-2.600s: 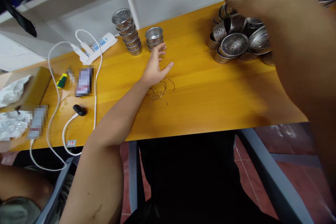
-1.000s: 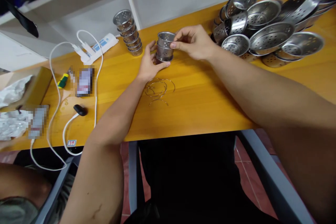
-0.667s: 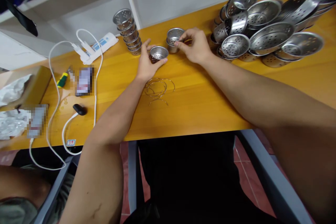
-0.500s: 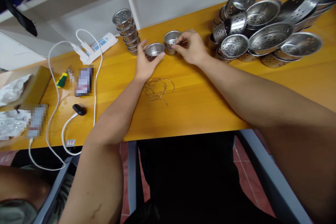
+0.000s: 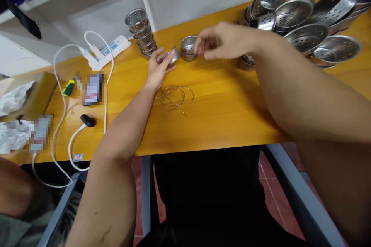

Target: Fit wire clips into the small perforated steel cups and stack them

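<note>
My left hand (image 5: 159, 66) grips a small perforated metal cup (image 5: 174, 57), which is tilted on its side. Beside it, two nested metal cups (image 5: 189, 48) stand upright on the wooden table (image 5: 220, 115). My right hand (image 5: 213, 42) hovers just right of those cups, its fingers curled; whether anything is between them cannot be made out. Behind my left hand rises a tall stack of perforated cups (image 5: 142, 32). Thin wire rings and arcs (image 5: 174, 98) lie nearer the table's front edge.
At the right are many metal cups and baskets (image 5: 307, 38), partly behind my right arm. To the left lie a power strip (image 5: 111, 52) with white cables, phones (image 5: 94, 88), a green-yellow tool (image 5: 68, 88) and a black mouse-like object (image 5: 87, 120). Another person's leg (image 5: 17, 189) shows lower left.
The cup in my left hand has tipped from upright onto its side. My right hand has lifted off the nested cups and moved slightly right, its forearm now higher over the metal baskets.
</note>
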### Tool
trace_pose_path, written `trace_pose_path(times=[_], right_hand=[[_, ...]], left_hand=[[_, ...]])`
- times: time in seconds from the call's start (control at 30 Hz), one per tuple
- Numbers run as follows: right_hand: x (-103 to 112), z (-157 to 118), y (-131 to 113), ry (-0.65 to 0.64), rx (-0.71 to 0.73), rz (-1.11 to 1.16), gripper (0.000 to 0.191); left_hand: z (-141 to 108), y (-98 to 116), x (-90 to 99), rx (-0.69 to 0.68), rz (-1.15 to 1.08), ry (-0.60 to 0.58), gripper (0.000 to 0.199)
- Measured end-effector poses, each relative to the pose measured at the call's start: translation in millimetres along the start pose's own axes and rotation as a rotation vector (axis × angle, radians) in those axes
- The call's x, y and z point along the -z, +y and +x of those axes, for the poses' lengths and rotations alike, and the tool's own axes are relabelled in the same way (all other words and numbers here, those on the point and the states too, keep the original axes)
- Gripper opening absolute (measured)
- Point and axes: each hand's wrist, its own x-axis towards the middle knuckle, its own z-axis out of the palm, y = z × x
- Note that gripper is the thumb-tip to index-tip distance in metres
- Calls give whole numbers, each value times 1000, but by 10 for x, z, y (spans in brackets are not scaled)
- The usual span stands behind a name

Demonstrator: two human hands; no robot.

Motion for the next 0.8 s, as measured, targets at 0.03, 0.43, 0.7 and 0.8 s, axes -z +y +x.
trace_pose_path(times=[0.03,0.43,0.7,0.8], right_hand=[[-16,4,6,-170,7,1,29],[-996,89,-44,-146,288,-155,67],[-1296,150,-227,-52,344,-224,45],[-1362,177,-285,9,358,-219,21]], left_hand=[[-11,10,-13,-4,1,6,56],[101,-106,26,-29,17,-13,69],[94,-123,23,-74,30,6,56],[113,-151,39,-27,85,-6,58]])
